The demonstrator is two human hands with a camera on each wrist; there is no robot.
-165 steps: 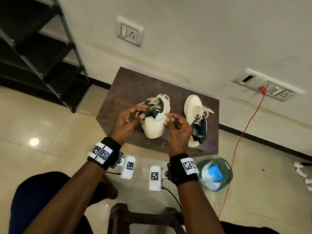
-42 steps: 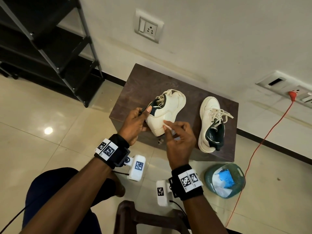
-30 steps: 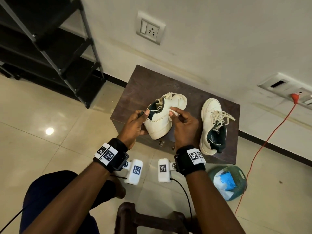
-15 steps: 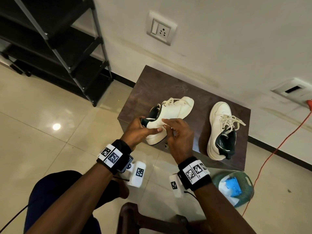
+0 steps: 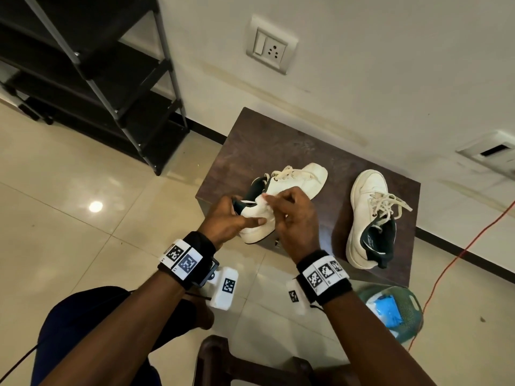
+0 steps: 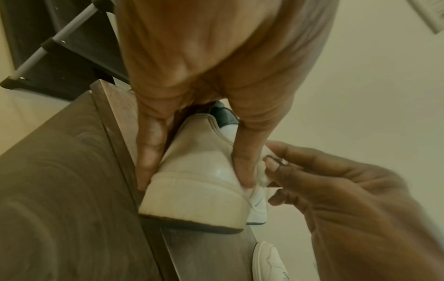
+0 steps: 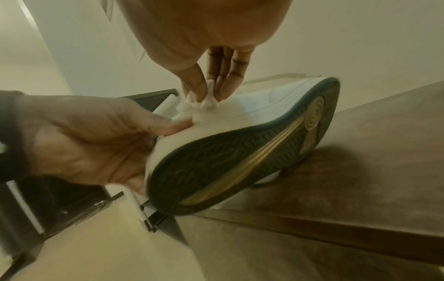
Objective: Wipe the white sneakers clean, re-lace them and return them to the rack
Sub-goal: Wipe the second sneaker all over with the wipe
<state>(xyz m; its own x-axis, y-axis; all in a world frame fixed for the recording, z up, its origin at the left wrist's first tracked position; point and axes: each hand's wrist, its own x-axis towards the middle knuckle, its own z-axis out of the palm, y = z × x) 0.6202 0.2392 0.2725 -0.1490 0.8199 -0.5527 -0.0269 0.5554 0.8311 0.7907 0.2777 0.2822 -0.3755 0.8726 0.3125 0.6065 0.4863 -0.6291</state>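
A white sneaker (image 5: 295,182) with a dark green lining is tipped on its side at the front left edge of the dark wooden stool (image 5: 267,143). My left hand (image 5: 231,221) grips its heel (image 6: 197,186), thumb on one side and fingers on the other. My right hand (image 5: 292,215) pinches a small white wipe (image 7: 204,103) against the sneaker's side near the heel. The ribbed sole (image 7: 240,152) faces the right wrist view. The second white sneaker (image 5: 370,218) lies on the stool's right side, laces loose.
A black shoe rack (image 5: 92,79) stands against the wall at the left. A green basket (image 5: 398,310) with a blue pack and white wipes sits on the tiled floor at the right. An orange cable (image 5: 457,266) runs along the floor. A dark chair (image 5: 250,366) is below.
The sneaker's heel has been pulled out over the stool's front edge and tipped further. My right hand with the wipe moved from the shoe's upper side down toward the heel.
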